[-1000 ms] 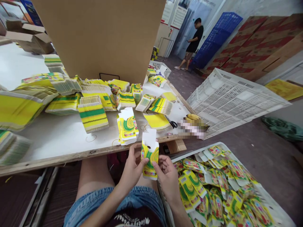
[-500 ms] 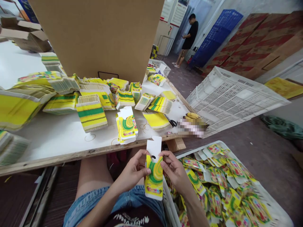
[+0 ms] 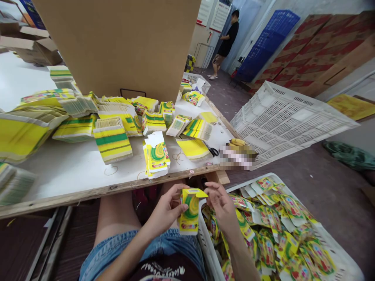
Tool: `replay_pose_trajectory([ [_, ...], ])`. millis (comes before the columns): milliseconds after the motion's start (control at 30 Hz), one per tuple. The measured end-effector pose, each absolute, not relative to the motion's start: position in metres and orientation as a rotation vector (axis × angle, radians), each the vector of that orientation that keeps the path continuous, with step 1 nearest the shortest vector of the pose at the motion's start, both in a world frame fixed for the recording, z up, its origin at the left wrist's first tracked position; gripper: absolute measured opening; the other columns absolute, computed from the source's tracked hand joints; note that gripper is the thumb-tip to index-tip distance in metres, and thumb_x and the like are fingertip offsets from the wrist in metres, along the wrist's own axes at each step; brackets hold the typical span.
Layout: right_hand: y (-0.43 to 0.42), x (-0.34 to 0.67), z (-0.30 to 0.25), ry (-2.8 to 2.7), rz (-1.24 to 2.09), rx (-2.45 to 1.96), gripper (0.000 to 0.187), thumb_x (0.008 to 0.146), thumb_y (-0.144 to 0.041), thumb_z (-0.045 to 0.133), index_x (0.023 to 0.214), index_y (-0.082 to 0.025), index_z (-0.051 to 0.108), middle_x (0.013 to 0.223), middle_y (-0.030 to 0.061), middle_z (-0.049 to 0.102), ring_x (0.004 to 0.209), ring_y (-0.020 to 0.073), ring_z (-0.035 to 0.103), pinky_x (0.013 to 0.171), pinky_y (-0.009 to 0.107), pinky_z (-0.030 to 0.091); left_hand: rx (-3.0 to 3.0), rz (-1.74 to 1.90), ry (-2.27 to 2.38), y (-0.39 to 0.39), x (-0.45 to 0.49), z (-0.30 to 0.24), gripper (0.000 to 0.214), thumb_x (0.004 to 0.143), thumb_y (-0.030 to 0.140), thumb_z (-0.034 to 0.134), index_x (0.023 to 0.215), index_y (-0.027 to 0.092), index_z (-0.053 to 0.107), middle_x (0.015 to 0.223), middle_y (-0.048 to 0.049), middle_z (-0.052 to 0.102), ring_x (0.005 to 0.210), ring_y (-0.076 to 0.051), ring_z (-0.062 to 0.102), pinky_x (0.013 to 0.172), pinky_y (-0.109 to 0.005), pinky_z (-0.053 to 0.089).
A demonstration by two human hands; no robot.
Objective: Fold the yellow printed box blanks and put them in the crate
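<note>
A small yellow and green carton (image 3: 190, 212) is upright above my lap, its top end bent over and a yellow side flap sticking out to the right. My left hand (image 3: 168, 208) grips it by the left edge, thumb on the front face. At the flap's tip, my right hand (image 3: 219, 203) has its thumb and fingers pinched together. Just beyond, on the table, lies a short stack of flat cartons (image 3: 157, 156) of the same print. To the right, a white crate (image 3: 271, 177) holds many similar cartons lying in a jumble.
Bundles of flat cartons (image 3: 113, 140) cover the white table (image 3: 84, 160), before a big cardboard box (image 3: 117, 47). Scissors (image 3: 213, 150), rubber bands (image 3: 177, 157) and bananas (image 3: 238, 143) lie toward its right end. White crates (image 3: 287, 121) stand beyond; a person (image 3: 228, 41) stands at the back.
The carton's white top flap, upright before, is now folded down, and a yellow side flap points right. My right hand has shifted from the carton's edge to that flap. The person behind has moved left.
</note>
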State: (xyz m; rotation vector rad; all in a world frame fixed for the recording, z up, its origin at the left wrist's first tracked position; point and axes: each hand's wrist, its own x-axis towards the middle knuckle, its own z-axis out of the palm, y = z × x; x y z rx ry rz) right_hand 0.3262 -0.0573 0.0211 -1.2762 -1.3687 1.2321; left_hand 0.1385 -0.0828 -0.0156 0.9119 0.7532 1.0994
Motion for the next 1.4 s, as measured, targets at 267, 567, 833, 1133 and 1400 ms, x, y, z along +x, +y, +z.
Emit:
replay_pose_trajectory([
  [267, -0.058, 0.316, 0.029, -1.667, 1.345, -1.45, 0.034, 0.082, -0.03, 0.066, 0.114, -0.022, 0.056, 0.07, -0.0034, 0.065, 0.059, 0.0141, 0.052, 0.057, 0.024, 0.037, 1.127, 1.108, 0.825, -0.084, 0.14, -0.01, 0.043, 0.087, 0.018, 0.059, 0.129, 0.023, 0.052, 0.128, -0.0108, 0.061, 0.114, -0.024, 0.06, 0.097, -0.036, 0.047],
  [567, -0.063, 0.308, 0.027, -1.81, 1.164, -1.548, 0.042, 0.083, -0.035, 0.063, 0.119, -0.018, 0.051, 0.05, -0.0125, 0.039, 0.048, 0.0125, 0.041, 0.052, 0.023, 0.03, 0.89, 1.098, 0.759, -0.083, 0.14, -0.007, 0.047, 0.082, 0.019, 0.066, 0.125, 0.018, 0.048, 0.107, -0.0111, 0.07, 0.099, -0.024, 0.066, 0.085, -0.034, 0.05],
  [833, -0.061, 0.305, 0.016, -1.914, 0.792, -1.678, 0.033, 0.079, -0.028, 0.063, 0.11, -0.019, 0.057, 0.06, -0.0088, 0.039, 0.056, 0.0148, 0.047, 0.059, 0.026, 0.036, 1.05, 1.102, 0.815, -0.082, 0.141, -0.011, 0.046, 0.084, 0.016, 0.061, 0.128, 0.02, 0.051, 0.126, -0.0121, 0.063, 0.115, -0.025, 0.06, 0.098, -0.039, 0.045],
  [1133, -0.061, 0.32, 0.009, -1.733, 1.214, -1.309, 0.039, 0.091, -0.034, 0.056, 0.128, -0.022, 0.055, 0.081, 0.0, 0.057, 0.073, 0.0163, 0.058, 0.065, 0.026, 0.047, 0.866, 1.152, 0.811, -0.081, 0.137, -0.009, 0.048, 0.079, 0.019, 0.069, 0.123, 0.016, 0.05, 0.103, -0.0098, 0.072, 0.091, -0.021, 0.068, 0.079, -0.031, 0.052],
  [1400, -0.066, 0.314, 0.009, -1.507, 1.154, -1.268, 0.019, 0.086, -0.036, 0.064, 0.102, -0.024, 0.065, 0.098, 0.0056, 0.068, 0.092, 0.0224, 0.064, 0.081, 0.034, 0.051, 1.019, 1.175, 0.874, -0.086, 0.154, -0.012, 0.04, 0.08, 0.013, 0.064, 0.119, 0.018, 0.056, 0.11, -0.01, 0.071, 0.094, -0.021, 0.07, 0.078, -0.03, 0.056],
])
